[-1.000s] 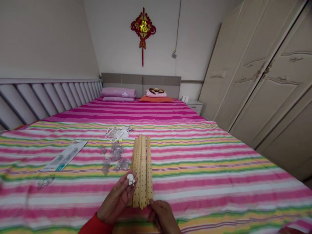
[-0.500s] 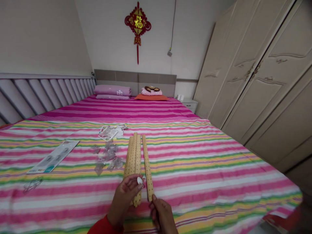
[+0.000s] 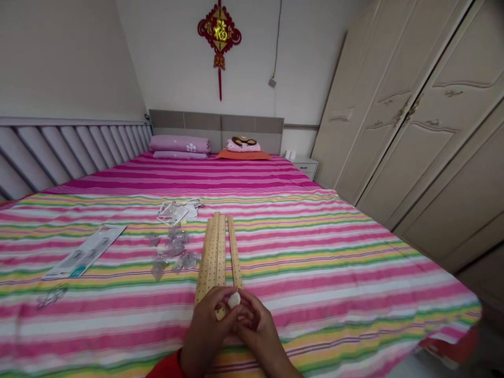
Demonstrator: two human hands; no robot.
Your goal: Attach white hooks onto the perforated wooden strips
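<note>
Both of my hands meet over the near end of the wooden strips. A small white piece (image 3: 234, 300), rounded in outline, is between them; its exact kind is too small to tell. My left hand (image 3: 208, 323) pinches it with thumb and fingers. Curled around its other side, my right hand (image 3: 260, 324) has its fingertips at the piece. Just beyond lie several light wooden strips with rows of small holes (image 3: 214, 252), side by side. One similar strip (image 3: 233, 247) lies apart on their right, its near end hidden behind my hands.
On the striped bedspread (image 3: 334, 294), left of the strips, are several small clear plastic packets (image 3: 175, 244). Packaging cards (image 3: 173, 212) lie beyond them. A long blister card (image 3: 88, 252) and a clear wiry item (image 3: 52, 295) lie farther left. A wardrobe (image 3: 417, 157) stands at right.
My right hand has let go of the separate wooden strip and moved up and left to the white piece. My left hand still holds that piece, now turned. The view has shifted slightly.
</note>
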